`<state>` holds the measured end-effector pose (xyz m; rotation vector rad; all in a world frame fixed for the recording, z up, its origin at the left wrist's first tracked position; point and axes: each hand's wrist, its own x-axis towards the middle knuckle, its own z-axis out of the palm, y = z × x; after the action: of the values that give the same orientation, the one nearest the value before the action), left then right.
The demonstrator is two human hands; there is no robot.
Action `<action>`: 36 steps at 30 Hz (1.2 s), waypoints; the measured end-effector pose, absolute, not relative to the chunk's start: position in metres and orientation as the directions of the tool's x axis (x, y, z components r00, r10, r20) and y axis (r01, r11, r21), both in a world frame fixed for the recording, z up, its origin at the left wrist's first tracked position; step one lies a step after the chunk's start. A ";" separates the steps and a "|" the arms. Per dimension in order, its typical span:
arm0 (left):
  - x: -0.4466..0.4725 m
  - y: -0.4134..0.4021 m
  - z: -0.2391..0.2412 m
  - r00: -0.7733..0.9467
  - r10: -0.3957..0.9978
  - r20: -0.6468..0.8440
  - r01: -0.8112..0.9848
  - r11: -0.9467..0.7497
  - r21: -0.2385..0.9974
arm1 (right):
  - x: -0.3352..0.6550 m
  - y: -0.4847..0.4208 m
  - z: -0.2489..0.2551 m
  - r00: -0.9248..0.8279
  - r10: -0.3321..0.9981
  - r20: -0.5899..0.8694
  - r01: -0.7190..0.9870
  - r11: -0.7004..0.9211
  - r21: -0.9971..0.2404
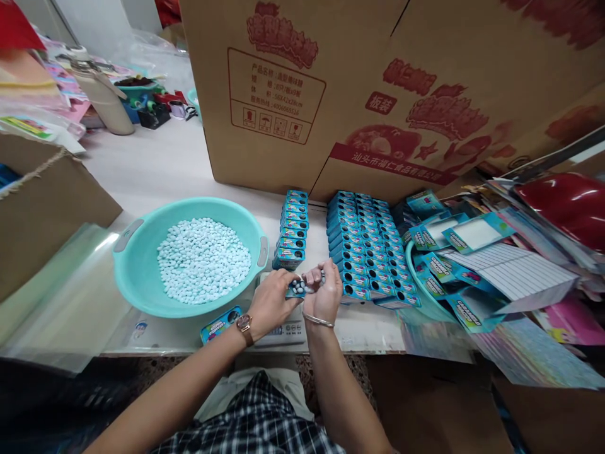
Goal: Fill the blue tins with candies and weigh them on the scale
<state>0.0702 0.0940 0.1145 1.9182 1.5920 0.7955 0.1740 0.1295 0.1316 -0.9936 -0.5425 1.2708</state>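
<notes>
Both hands meet over the front edge of the pale table (155, 164). Left hand (269, 302) and right hand (325, 293) pinch a small blue printed tin (299, 288) between closed fingers, its open face up so the pale candies inside show. It sits above a white desk scale (281, 333), handy for weighing. The round teal plastic basin (142, 265) of white-blue candies (203, 258) lies just left, within reach. Filled blue tins stand in neat rows (368, 252) to the right, before big brown cardboard cartons (378, 88). One flat blue lid (220, 324) lies beside the scale.
</notes>
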 end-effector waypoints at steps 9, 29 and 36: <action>0.070 0.091 0.119 0.153 0.984 0.094 0.689 -0.174 0.704 | 0.192 0.143 0.139 0.152 0.949 -0.275 -0.678 -0.102 -0.728; -0.009 0.047 0.149 -0.078 0.967 0.241 0.559 -0.157 0.814 | 0.275 0.137 0.119 -0.045 0.946 -0.320 -0.844 -0.207 -0.494; 0.009 0.058 0.147 0.074 0.969 0.237 0.627 -0.230 0.744 | 0.268 0.138 0.117 -0.072 0.940 -0.335 -0.859 -0.229 -0.458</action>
<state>0.0094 0.0583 0.1472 1.9057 1.5775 1.0012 0.2678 0.1377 0.1167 -0.6644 -0.1608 1.6780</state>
